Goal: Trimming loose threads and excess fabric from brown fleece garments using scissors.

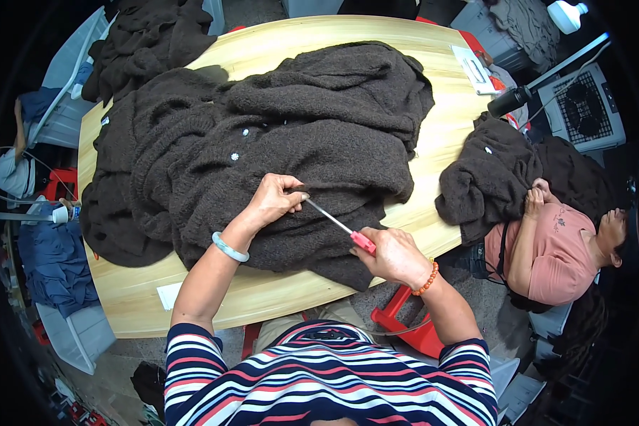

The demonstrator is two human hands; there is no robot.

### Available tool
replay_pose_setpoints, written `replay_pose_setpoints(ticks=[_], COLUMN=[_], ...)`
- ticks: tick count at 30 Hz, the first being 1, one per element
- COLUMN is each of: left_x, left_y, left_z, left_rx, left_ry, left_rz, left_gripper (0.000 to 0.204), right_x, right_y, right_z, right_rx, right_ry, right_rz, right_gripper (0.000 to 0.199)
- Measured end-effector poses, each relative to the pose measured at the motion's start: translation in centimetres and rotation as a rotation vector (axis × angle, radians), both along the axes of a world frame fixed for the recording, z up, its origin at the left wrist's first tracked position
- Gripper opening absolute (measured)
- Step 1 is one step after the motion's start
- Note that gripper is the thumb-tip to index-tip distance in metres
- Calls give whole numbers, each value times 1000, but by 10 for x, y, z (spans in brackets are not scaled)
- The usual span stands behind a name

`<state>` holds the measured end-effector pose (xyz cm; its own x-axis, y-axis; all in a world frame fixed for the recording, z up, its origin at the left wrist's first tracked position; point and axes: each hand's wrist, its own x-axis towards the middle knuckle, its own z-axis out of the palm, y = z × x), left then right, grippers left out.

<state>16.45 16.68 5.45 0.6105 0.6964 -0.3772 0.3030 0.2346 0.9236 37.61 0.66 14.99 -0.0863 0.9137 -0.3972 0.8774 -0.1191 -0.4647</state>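
Dark brown knitted garments [277, 156] lie heaped across the table in front of me, with small white round pieces on top. At the near side of the pile, my left hand [271, 201] pinches a bit of the dark knit between thumb and fingers. My right hand [397, 257] is closed around the pink handle of a thin metal-shafted tool [331, 217]. The shaft slants up to the left, and its tip reaches the fabric at my left fingertips. Exactly how the tip engages the knit is too small to make out.
The wooden table [138, 302] carries a white card [168, 295] at its near left edge. At right, another person [561, 248] handles a dark garment [491, 174] on the table. A lamp [510, 101] reaches in there. A red stool [412, 323] stands beside me.
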Motion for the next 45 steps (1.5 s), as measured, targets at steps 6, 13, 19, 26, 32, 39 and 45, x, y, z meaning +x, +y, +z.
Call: replay_pose_setpoints(ticks=[6, 13, 19, 26, 32, 39, 45], left_x=[-21, -84, -84, -94, -99, -111, -94], left_y=[-7, 35, 30, 31, 29, 25, -24], left_z=[18, 12, 13, 15, 10, 3, 34], left_rx=[568, 691, 624, 299, 120, -36, 102], left_ry=[95, 350, 344, 224, 87, -25, -179], left_rz=[135, 49, 39, 114, 136, 204, 340], left_gripper=[27, 39, 24, 20, 25, 27, 43], right_x=[6, -17, -34, -61, -70, -77, -78], right_y=[-1, 11, 25, 39, 53, 58, 45], right_z=[-3, -5, -5, -3, -5, -4, -14], right_rx=[65, 96, 81, 118, 68, 102, 124], right_ry=[74, 133, 86, 22, -25, 67, 213], right_rz=[-77, -12, 28, 141, 91, 60, -33], right_gripper=[19, 20, 20, 20, 24, 23, 19])
